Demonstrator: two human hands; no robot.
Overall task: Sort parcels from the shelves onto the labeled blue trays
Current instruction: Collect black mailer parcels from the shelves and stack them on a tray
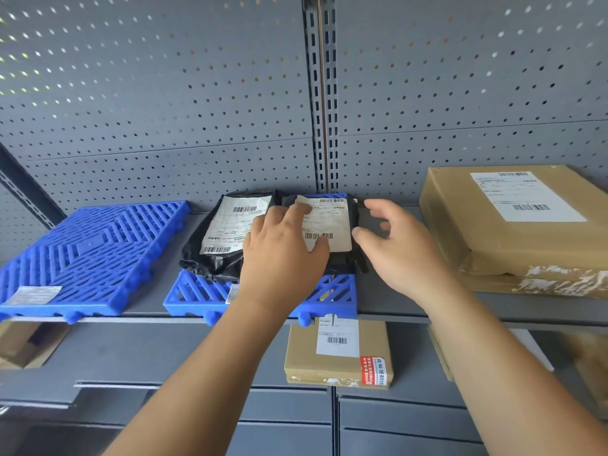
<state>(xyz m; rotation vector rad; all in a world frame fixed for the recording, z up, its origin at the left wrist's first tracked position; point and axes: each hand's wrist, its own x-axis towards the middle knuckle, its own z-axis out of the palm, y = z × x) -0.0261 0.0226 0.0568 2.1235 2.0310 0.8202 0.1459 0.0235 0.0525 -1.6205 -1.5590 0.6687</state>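
Two black plastic-bag parcels with white labels lie side by side on the middle blue tray (332,291) on the shelf. My left hand (283,255) lies flat on the label of the right black parcel (334,213), fingers spread. At that parcel's right edge my right hand (401,245) has its fingers curled and apart, the thumb close to the bag, gripping nothing. The left black parcel (223,225) is untouched. A second blue tray (88,255) with a small label at its front edge lies bare to the left.
A large cardboard box (513,222) with a label stands on the shelf right of my hands. A smaller cardboard box (339,353) lies on the lower shelf. A grey pegboard wall (164,93) backs the shelf.
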